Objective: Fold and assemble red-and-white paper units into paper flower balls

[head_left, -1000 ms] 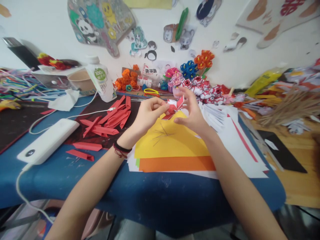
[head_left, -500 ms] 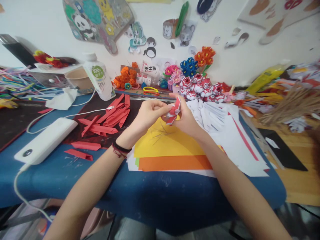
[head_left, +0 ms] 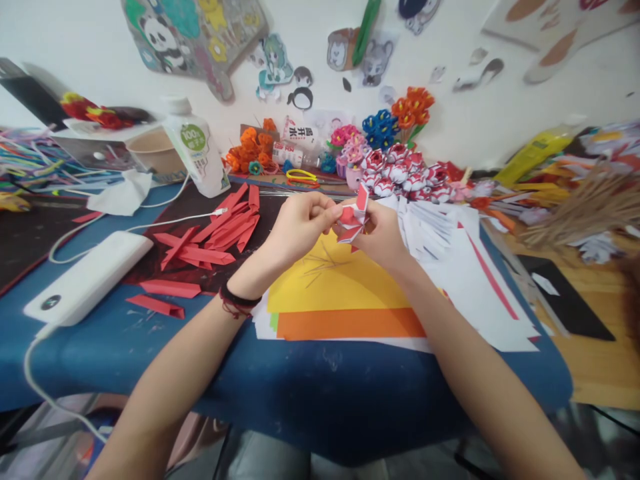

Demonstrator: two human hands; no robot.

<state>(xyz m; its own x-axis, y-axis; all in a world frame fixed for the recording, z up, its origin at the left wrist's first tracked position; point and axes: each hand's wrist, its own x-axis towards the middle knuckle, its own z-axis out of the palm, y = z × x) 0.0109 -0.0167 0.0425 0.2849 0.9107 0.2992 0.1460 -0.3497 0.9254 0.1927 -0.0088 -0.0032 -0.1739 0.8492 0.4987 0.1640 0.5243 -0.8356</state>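
- The pale wall fills the top of my view; its grey board with a panda is cut off by the upper edge.
- The blue tabletop runs across below, leaving the picture at the left.
- On it I see a paper stack, topped by a yellow sheet; the forearms and hands cover parts of its sides.
- My camera shows both hands close together above the stack's far part. The left hand pinches with thumb and fingers, its other fingertips curled out of sight; the right hand grips from the other side, most of its fingers hidden from me.
- A white power bank lies at the left, its small display unreadable to me.
- Red folded strips overlap on a dark mat, so I cannot count them surely.
- The red-and-white folded piece sits between the two hands, clamped by both, its back and edges partly masked by fingers.
- Thin brown strands lie on the yellow sheet, too fine for me to identify.
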